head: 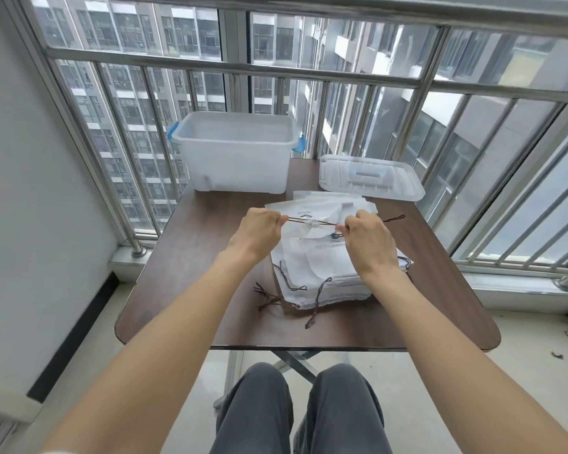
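Two grips share one brown drawstring (296, 219): the left grip (263, 229) pinches one end with curled fingers, and the right grip (368, 239) pinches the other, its fingers closed round the cord while a loose tail (394, 218) sticks out past it to the right. The cord is stretched taut and runs nearly level from left to right, so its long axis lies straight across between the hands, above the far part of a stack of white drawstring pouches (322, 270) on the worktop (194, 273). A small white bunch (310, 222) sits on the cord about midway, a shade nearer the right grip; it looks like the gathered mouth of a pouch, though its body cannot be told apart from the white fabric below. Any further tightening would mean pulling outward along that same line, each hand away from the bunch. Beyond the stack stand an open plastic bin (236, 158) and, to its right, the bin's lid (368, 176), lying flat.
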Action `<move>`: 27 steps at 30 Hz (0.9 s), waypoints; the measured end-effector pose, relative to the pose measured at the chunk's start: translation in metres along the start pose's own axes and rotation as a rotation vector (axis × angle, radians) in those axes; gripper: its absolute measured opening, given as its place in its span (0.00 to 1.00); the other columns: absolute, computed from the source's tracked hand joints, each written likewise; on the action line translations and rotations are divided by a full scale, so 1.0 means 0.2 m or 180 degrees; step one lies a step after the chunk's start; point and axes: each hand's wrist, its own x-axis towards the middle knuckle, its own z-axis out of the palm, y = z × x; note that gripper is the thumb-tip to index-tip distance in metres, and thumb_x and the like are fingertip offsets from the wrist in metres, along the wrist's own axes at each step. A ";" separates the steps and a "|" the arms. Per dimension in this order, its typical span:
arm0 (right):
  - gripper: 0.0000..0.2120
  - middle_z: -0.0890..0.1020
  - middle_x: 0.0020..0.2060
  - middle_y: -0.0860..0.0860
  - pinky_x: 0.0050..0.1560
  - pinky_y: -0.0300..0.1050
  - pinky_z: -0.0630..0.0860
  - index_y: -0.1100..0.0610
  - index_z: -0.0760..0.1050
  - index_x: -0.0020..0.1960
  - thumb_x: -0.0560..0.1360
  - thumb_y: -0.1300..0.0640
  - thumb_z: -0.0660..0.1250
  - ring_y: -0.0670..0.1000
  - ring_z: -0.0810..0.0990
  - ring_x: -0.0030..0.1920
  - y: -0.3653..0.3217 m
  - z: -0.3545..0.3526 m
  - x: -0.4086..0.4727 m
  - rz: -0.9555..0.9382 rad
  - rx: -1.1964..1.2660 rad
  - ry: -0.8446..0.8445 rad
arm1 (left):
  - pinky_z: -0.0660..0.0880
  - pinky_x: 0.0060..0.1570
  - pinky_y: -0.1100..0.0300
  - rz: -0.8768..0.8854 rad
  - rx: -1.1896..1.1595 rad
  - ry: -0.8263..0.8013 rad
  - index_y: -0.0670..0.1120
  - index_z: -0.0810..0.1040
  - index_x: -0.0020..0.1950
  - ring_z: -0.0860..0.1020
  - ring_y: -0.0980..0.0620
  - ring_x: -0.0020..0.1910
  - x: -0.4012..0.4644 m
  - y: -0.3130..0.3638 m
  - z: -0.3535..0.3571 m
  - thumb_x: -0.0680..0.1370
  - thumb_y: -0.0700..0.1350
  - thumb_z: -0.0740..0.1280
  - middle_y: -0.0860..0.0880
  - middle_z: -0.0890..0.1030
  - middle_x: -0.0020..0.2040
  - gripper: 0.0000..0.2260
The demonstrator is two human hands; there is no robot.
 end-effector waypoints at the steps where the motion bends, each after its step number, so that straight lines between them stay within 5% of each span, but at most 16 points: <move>1: 0.15 0.75 0.43 0.57 0.38 0.45 0.63 0.67 0.76 0.47 0.80 0.55 0.58 0.58 0.73 0.47 0.00 0.00 0.00 0.0040 -0.0017 -0.0034 | 0.59 0.37 0.56 -0.0015 0.0009 0.0042 0.45 0.57 0.27 0.64 0.44 0.35 -0.01 0.00 0.00 0.82 0.45 0.56 0.49 0.62 0.27 0.23; 5: 0.15 0.74 0.43 0.57 0.40 0.45 0.65 0.64 0.77 0.48 0.80 0.54 0.58 0.59 0.74 0.52 -0.01 0.01 0.01 0.0263 0.0092 -0.0231 | 0.59 0.36 0.57 -0.0138 -0.0105 0.0026 0.44 0.57 0.27 0.64 0.47 0.32 -0.01 0.03 -0.01 0.81 0.44 0.57 0.48 0.62 0.26 0.23; 10: 0.12 0.75 0.50 0.54 0.56 0.51 0.69 0.54 0.81 0.42 0.76 0.48 0.63 0.56 0.72 0.56 0.00 -0.04 0.04 0.0792 0.0394 -0.0842 | 0.61 0.28 0.62 -0.0758 -0.2238 -0.0724 0.43 0.73 0.29 0.64 0.54 0.25 -0.04 0.06 -0.06 0.79 0.46 0.61 0.49 0.67 0.25 0.18; 13: 0.13 0.79 0.34 0.49 0.59 0.52 0.68 0.54 0.80 0.36 0.74 0.49 0.63 0.50 0.76 0.42 -0.01 -0.11 0.06 0.0790 0.0548 -0.1213 | 0.71 0.36 0.69 -0.0878 -0.2835 -0.1196 0.44 0.80 0.37 0.74 0.56 0.34 -0.07 0.08 -0.05 0.79 0.47 0.62 0.54 0.80 0.32 0.14; 16: 0.13 0.79 0.31 0.50 0.48 0.46 0.72 0.58 0.80 0.37 0.75 0.52 0.65 0.48 0.76 0.36 -0.03 -0.15 0.06 0.0825 0.2108 -0.1448 | 0.70 0.55 0.62 -0.0987 -0.3190 -0.1394 0.46 0.82 0.50 0.80 0.54 0.51 -0.07 0.08 -0.03 0.80 0.50 0.60 0.55 0.84 0.49 0.13; 18: 0.11 0.81 0.36 0.52 0.54 0.47 0.72 0.59 0.79 0.39 0.77 0.55 0.64 0.50 0.80 0.38 -0.04 -0.15 0.05 0.1018 0.3283 -0.1524 | 0.66 0.61 0.57 -0.1040 -0.3456 -0.1367 0.49 0.81 0.53 0.79 0.54 0.54 -0.08 0.09 -0.02 0.80 0.52 0.58 0.55 0.83 0.53 0.14; 23: 0.09 0.82 0.43 0.52 0.37 0.39 0.76 0.59 0.77 0.45 0.79 0.59 0.59 0.49 0.82 0.40 -0.06 -0.14 0.01 0.1607 0.5069 -0.2072 | 0.67 0.59 0.57 -0.1093 -0.3880 -0.1195 0.54 0.81 0.52 0.77 0.58 0.51 -0.08 0.13 -0.01 0.81 0.53 0.57 0.59 0.82 0.51 0.13; 27: 0.09 0.83 0.41 0.52 0.30 0.34 0.74 0.59 0.76 0.44 0.79 0.59 0.59 0.49 0.83 0.40 -0.11 -0.13 -0.02 0.1734 0.5738 -0.2276 | 0.67 0.59 0.57 -0.1043 -0.3811 -0.0986 0.56 0.80 0.58 0.76 0.57 0.55 -0.08 0.16 0.01 0.80 0.55 0.58 0.59 0.82 0.53 0.13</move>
